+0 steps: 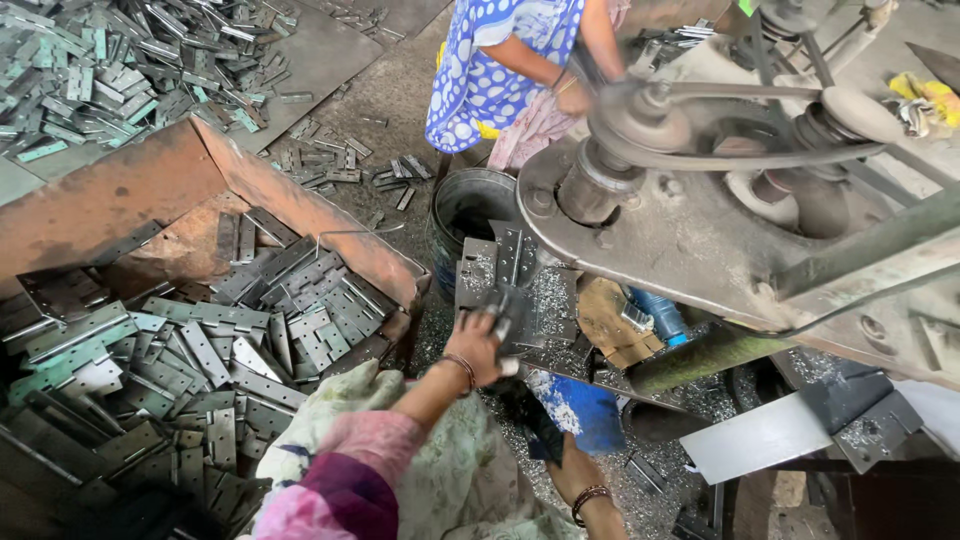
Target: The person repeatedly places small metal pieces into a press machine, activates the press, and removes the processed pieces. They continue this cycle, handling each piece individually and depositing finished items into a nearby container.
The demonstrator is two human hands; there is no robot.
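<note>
Gripping a metal plate (507,318) at the press edge, left hand (478,345); right hand (572,470) unclear.

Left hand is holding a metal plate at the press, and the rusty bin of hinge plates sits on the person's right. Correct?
Not quite. The head view shows the rusty bin of hinge plates on the person's left, not right. The left hand does hold a metal plate at the press.
</note>
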